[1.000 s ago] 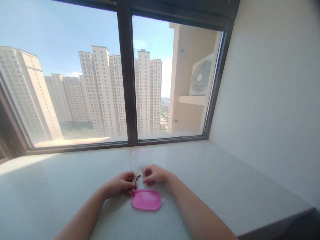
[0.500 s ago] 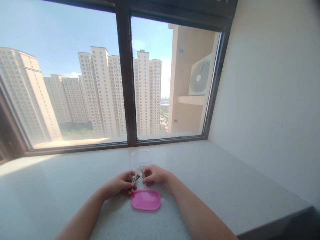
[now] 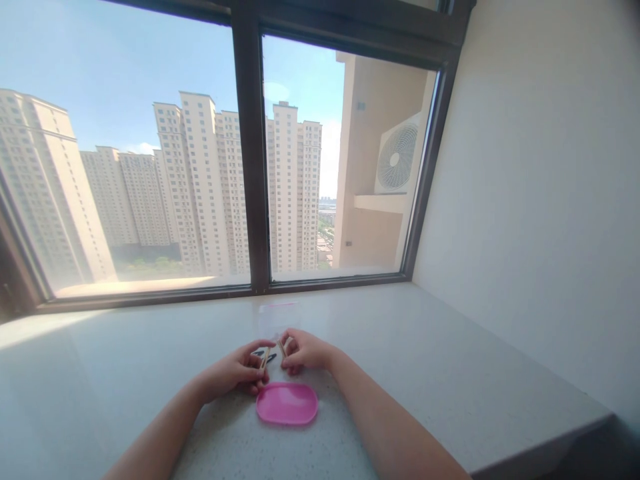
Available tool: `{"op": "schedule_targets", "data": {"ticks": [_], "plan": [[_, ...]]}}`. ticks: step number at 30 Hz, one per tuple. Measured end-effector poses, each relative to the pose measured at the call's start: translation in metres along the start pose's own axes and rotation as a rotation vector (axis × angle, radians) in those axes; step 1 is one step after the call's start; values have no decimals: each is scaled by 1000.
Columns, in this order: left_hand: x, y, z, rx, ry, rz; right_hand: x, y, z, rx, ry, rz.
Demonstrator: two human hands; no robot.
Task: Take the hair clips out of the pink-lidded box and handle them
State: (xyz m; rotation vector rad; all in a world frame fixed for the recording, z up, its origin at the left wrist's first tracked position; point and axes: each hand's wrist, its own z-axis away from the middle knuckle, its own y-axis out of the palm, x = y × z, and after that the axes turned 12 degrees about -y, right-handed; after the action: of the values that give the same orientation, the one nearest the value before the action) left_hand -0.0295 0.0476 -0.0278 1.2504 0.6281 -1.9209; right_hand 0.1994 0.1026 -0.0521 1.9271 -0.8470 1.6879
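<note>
Pinched upright between the thumb and fingers of my left hand (image 3: 247, 367) is a slim beige strip (image 3: 265, 359), shaped like a hair clip. Slim dark pieces (image 3: 271, 358) of a similar shape show beside those fingers; whether they are held or lie on the surface I cannot tell. Across a small gap, my right hand (image 3: 299, 351) pinches another slim beige strip (image 3: 283, 348). Just in front of both hands lies a pink oval tray (image 3: 287, 405) with a raised rim, close under my left fingertips.
Behind the hands lies a clear plastic bag (image 3: 277, 317) with a pink line along its top, on the pale speckled counter (image 3: 390, 373). A dark-framed window (image 3: 257, 167) rises at the back. A white wall (image 3: 525, 200) bounds the right side.
The view has shifted slightly, so the hands and tray sit a little further left. Both hands keep their pinch on the beige strips, and more of the dark pieces shows beside my left fingers.
</note>
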Motion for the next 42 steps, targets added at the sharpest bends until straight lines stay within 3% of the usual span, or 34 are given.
{"op": "schedule_targets", "data": {"ticks": [29, 42], "plan": [[4, -2, -4, -36, -13, -17, 2, 1, 5, 48, -69, 16], [7, -3, -6, 24, 23, 23, 4, -1, 7, 67, -63, -19]]}}
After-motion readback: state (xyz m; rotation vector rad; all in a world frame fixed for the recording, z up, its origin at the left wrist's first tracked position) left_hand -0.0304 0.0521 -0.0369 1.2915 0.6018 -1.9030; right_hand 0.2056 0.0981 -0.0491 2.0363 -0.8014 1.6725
